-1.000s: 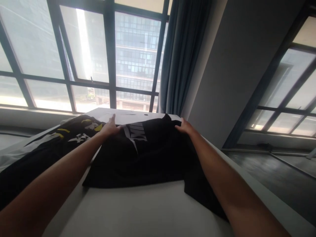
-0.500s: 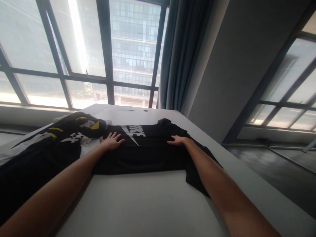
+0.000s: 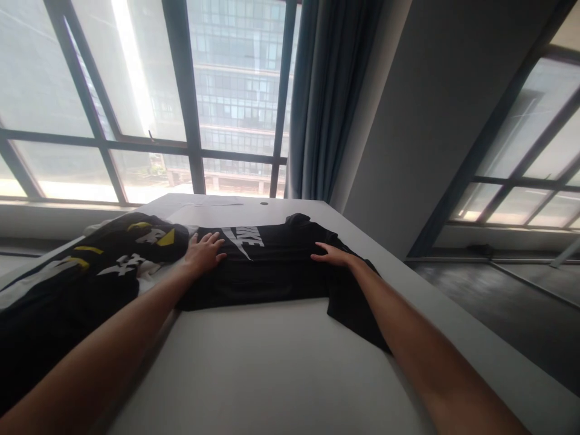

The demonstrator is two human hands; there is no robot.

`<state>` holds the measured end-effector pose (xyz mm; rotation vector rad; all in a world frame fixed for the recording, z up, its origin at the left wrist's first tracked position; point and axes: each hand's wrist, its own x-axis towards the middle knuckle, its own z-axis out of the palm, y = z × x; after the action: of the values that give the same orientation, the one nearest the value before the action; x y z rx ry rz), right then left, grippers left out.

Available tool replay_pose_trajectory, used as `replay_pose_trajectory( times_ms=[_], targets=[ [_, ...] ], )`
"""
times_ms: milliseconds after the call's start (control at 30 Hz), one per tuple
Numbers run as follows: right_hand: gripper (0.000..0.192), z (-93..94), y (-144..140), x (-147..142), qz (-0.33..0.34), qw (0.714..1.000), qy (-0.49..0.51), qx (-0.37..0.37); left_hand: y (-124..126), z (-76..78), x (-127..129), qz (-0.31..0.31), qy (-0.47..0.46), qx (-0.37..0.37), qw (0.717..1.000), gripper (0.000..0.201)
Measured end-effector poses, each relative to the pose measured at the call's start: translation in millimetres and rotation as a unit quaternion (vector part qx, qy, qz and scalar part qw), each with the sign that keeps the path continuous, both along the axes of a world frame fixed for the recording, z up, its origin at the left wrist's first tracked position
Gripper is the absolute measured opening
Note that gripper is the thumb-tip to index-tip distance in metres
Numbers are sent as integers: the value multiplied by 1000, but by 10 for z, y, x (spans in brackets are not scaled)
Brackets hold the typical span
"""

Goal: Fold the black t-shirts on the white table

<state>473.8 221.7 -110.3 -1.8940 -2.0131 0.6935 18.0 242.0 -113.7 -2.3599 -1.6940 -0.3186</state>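
Observation:
A black T-shirt (image 3: 276, 272) with a white swoosh and lettering lies spread sideways across the white table (image 3: 254, 368), its collar end to the right. My left hand (image 3: 205, 251) rests flat on its left part, beside the print, fingers spread. On the right, near the shoulder and sleeve, my right hand (image 3: 334, 254) lies on the cloth with its fingers stretched out and apart. Neither hand grips the fabric. Close by my left forearm is a heap of dark clothing (image 3: 97, 266) with white and yellow patches.
Beyond the table's far edge stand large framed windows (image 3: 149, 145) and a blue-grey curtain (image 3: 312, 109). A grey pillar (image 3: 408, 121) rises behind the table to the right. A small dark round spot (image 3: 264, 203) shows on the far tabletop.
The shirt's near edge lies slightly farther from me. My hands stay on the cloth, the right one a little farther right. The view has shifted slightly.

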Motion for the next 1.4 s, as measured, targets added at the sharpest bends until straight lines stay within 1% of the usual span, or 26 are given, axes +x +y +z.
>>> replay_pose_trajectory(
  times_ms=[33,67,167,233,300,367,433,500,567,667,733,800,867,933,967,1067,1133,1200,1300,1333,1400],
  targets=[
    [102,0,-90,99,-1,1000,11,17,-109,41,31,-29,-4,9,1000,53],
    [97,-2,-188,191,-6,999,16,33,-223,78,55,-63,-15,-5,998,51],
    [72,-2,-492,388,-15,996,46,75,-532,144,61,-160,-65,-105,979,53],
    [56,21,-676,434,-20,992,86,94,-674,147,13,-192,-92,-146,966,54],
    [50,66,-835,419,-23,990,110,89,-768,132,-60,-192,-99,-163,963,53],
    [50,124,-973,364,-2,994,104,44,-841,120,-137,-179,-86,-163,967,48],
    [52,187,-1098,292,42,996,74,-6,-925,131,-205,-172,-64,-133,974,39],
    [54,244,-1218,218,74,996,31,-27,-1033,164,-264,-175,-53,-87,979,34],
    [59,290,-1342,152,81,996,-14,-28,-1160,202,-319,-179,-60,-57,980,33],
    [64,322,-1529,84,81,995,-53,-15,-1347,219,-409,-171,-79,-49,981,34],
    [57,314,-1638,86,86,995,-56,0,-1450,191,-479,-159,-80,-62,982,33],
    [41,286,-1719,152,82,995,-49,19,-1532,150,-555,-149,-82,-82,982,33],
    [27,244,-1769,293,61,996,-46,37,-1593,120,-632,-150,-90,-105,979,34],
    [20,197,-1806,488,26,997,-54,48,-1635,113,-702,-163,-99,-135,972,35],
    [22,174,-1824,592,7,997,-61,50,-1650,117,-731,-171,-104,-152,968,35],
    [41,115,-1890,862,-33,994,-81,60,-1662,130,-799,-175,-120,-195,958,38],
    [53,89,-1932,974,-33,994,-82,64,-1645,123,-834,-160,-130,-201,958,42],
    [60,77,-1963,1037,-27,995,-78,57,-1615,99,-867,-133,-135,-183,965,44],
    [60,74,-1984,1082,-32,995,-67,60,-1572,51,-926,-92,-145,-132,976,47],
    [58,74,-1987,1088,-30,996,-60,66,-1565,37,-945,-90,-152,-129,976,50],
    [53,69,-1985,1079,-19,996,-37,80,-1565,19,-973,-98,-174,-154,968,57]
  ],
)
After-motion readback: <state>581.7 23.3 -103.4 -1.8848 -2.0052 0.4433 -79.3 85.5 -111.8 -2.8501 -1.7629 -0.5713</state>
